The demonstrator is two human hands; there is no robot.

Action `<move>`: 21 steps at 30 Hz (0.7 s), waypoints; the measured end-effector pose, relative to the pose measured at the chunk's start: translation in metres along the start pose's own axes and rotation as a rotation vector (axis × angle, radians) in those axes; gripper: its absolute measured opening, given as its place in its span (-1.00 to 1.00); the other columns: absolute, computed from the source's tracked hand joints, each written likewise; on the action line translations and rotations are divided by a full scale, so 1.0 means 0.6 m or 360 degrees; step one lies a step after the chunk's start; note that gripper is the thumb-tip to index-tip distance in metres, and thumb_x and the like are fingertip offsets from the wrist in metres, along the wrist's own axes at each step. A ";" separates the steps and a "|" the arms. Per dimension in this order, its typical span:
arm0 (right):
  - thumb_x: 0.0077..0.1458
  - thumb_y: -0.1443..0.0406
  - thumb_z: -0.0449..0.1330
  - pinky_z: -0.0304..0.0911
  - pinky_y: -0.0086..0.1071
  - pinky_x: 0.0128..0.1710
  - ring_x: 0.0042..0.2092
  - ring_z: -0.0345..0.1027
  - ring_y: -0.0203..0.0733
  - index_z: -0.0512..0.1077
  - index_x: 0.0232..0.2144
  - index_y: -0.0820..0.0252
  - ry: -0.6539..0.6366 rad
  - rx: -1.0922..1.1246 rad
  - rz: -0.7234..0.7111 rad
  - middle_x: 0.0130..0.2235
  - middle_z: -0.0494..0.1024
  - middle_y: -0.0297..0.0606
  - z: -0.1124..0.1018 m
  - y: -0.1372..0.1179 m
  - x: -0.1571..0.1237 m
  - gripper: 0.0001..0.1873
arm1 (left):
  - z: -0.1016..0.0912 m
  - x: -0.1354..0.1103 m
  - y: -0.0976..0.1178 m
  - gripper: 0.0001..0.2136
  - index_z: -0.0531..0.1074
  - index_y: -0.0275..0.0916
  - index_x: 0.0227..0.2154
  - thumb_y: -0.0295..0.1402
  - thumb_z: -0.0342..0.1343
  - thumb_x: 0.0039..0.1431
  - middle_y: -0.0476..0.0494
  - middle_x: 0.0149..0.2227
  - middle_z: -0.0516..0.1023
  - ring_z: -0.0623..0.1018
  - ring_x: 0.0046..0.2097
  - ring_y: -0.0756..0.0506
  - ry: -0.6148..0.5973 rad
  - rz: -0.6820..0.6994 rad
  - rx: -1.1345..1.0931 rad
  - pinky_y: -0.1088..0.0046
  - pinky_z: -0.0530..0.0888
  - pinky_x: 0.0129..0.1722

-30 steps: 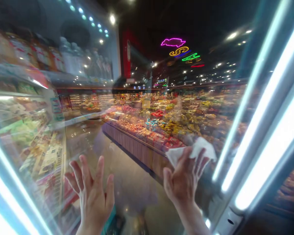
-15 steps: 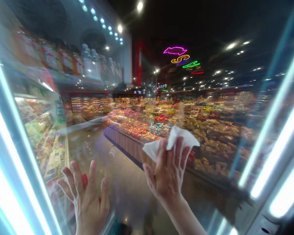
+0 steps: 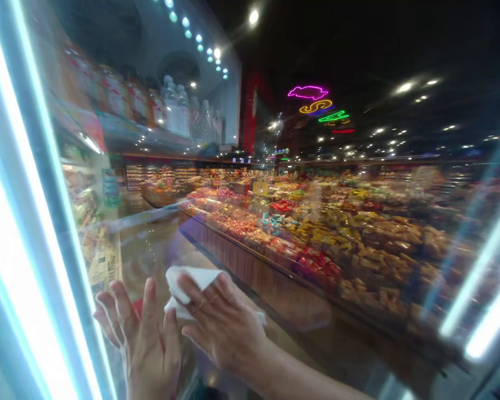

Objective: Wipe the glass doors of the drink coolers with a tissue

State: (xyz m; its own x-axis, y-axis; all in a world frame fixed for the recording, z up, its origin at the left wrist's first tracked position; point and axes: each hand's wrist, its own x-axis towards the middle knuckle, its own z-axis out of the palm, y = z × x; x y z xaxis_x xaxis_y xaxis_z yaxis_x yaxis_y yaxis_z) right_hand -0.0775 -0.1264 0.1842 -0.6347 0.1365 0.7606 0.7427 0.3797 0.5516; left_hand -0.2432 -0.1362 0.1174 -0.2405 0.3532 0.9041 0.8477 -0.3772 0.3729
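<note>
A white wipe [image 3: 199, 276], folded and creased, lies flat against a clear glass pane in front of me. My right hand [image 3: 229, 328] presses on it with fingers extended; parts of the wipe stick out past the fingertips and beside the wrist. To the left, my left hand [image 3: 148, 339] is raised with its fingers spread and nothing in it. Its palm faces the glass; whether it touches cannot be made out. The two hands are close together, low in the view. A small red patch shows behind the left fingers.
Bright light tubes [image 3: 29, 216] run down the left, and more light tubes [image 3: 483, 300] stand at the right. Bottles [image 3: 177, 108] on a shelf appear as a reflection at upper left. Beyond the glass is a long display [image 3: 250, 258] heaped with packaged goods.
My right hand has swept left and down with the wipe, closer to my left hand. The left hand stays nearly in place. The view has turned slightly.
</note>
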 end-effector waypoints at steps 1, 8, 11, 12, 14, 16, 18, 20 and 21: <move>0.37 0.05 0.08 -0.51 -0.15 0.52 0.52 -0.30 -0.14 0.28 0.33 0.14 -0.0023 0.0016 -0.0082 0.47 0.12 -0.37 0.001 -0.001 -0.003 -0.42 | -0.001 0.000 -0.002 -0.30 -0.18 0.23 0.44 -0.34 0.01 0.38 0.09 0.53 -0.46 -0.39 0.51 -0.30 0.0016 -0.0007 -0.0003 -0.20 -0.36 0.45; 0.42 0.06 -0.05 -0.43 0.12 0.48 0.51 -0.23 0.06 0.11 0.40 0.40 0.0095 -0.0154 0.0573 0.43 0.20 0.00 -0.033 0.056 -0.010 -0.31 | 0.002 -0.009 0.024 -0.26 -0.30 0.19 0.44 -0.35 0.00 0.38 0.08 0.53 -0.49 -0.40 0.51 -0.32 -0.0083 -0.0051 0.0011 -0.24 -0.35 0.45; 0.38 -0.02 -0.01 -0.32 -0.06 0.50 0.51 -0.20 -0.10 0.21 0.38 0.19 -0.0015 -0.0087 0.0192 0.44 0.20 -0.22 -0.027 0.047 -0.063 -0.33 | 0.009 -0.015 0.051 -0.21 -0.36 0.19 0.44 -0.38 0.00 0.37 0.04 0.54 -0.42 -0.42 0.51 -0.31 -0.0119 -0.0020 0.0023 -0.25 -0.32 0.45; 0.37 -0.03 0.00 -0.26 -0.10 0.49 0.50 -0.17 -0.13 0.20 0.38 0.14 -0.0042 -0.0082 0.0127 0.44 0.20 -0.25 -0.027 0.052 -0.085 -0.33 | 0.012 -0.016 0.061 -0.21 -0.37 0.19 0.44 -0.39 0.00 0.36 0.03 0.54 -0.42 -0.44 0.50 -0.32 -0.0127 0.0001 0.0024 -0.26 -0.33 0.45; 0.37 -0.03 0.01 -0.15 -0.01 0.46 0.49 -0.13 -0.04 0.08 0.44 0.20 -0.0028 -0.0149 0.0275 0.44 0.19 -0.13 -0.034 0.078 -0.127 -0.26 | 0.019 -0.018 0.080 -0.21 -0.33 0.21 0.45 -0.40 0.00 0.35 0.03 0.54 -0.47 -0.46 0.50 -0.34 -0.0146 0.0065 0.0005 -0.30 -0.34 0.43; 0.39 0.01 -0.03 -0.08 0.19 0.40 0.51 -0.21 0.16 -0.14 0.48 0.35 0.0060 -0.0265 0.0637 0.45 0.11 0.10 -0.047 0.113 -0.162 -0.17 | 0.027 -0.020 0.101 -0.23 -0.28 0.23 0.45 -0.42 0.00 0.35 0.04 0.53 -0.52 -0.45 0.50 -0.36 -0.0155 0.0140 -0.0024 -0.30 -0.34 0.42; 0.41 0.02 -0.12 -0.08 0.32 0.36 0.52 -0.38 0.30 -0.31 0.48 0.46 0.0135 -0.0332 0.0888 0.47 -0.02 0.23 -0.057 0.135 -0.187 -0.13 | 0.037 -0.023 0.125 -0.22 -0.26 0.25 0.45 -0.43 0.00 0.34 0.04 0.53 -0.53 -0.42 0.51 -0.35 -0.0159 0.0198 -0.0034 -0.29 -0.32 0.43; 0.41 -0.05 -0.22 -0.16 0.29 0.39 0.53 -0.48 0.26 -0.33 0.48 0.46 0.0120 -0.0307 0.0822 0.49 -0.09 0.20 -0.060 0.136 -0.209 -0.12 | 0.048 -0.027 0.153 -0.20 -0.27 0.24 0.45 -0.44 0.01 0.33 0.04 0.53 -0.52 -0.42 0.51 -0.36 -0.0181 0.0242 -0.0026 -0.29 -0.32 0.43; 0.40 -0.09 -0.27 -0.22 0.21 0.43 0.53 -0.48 0.18 -0.31 0.49 0.42 0.0086 -0.0281 0.0693 0.50 -0.09 0.14 -0.059 0.134 -0.219 -0.11 | 0.053 -0.030 0.168 -0.20 -0.28 0.24 0.45 -0.45 0.02 0.32 0.04 0.53 -0.52 -0.42 0.51 -0.37 -0.0202 0.0265 -0.0022 -0.30 -0.33 0.43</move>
State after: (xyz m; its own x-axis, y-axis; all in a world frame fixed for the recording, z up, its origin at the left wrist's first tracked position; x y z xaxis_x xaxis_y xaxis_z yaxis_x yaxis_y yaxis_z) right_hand 0.0732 -0.1463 0.1404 -0.2474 0.1986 0.9483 0.9652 0.1357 0.2234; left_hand -0.1383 -0.1530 0.1320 -0.0353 0.3894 0.9204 0.8639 -0.4511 0.2240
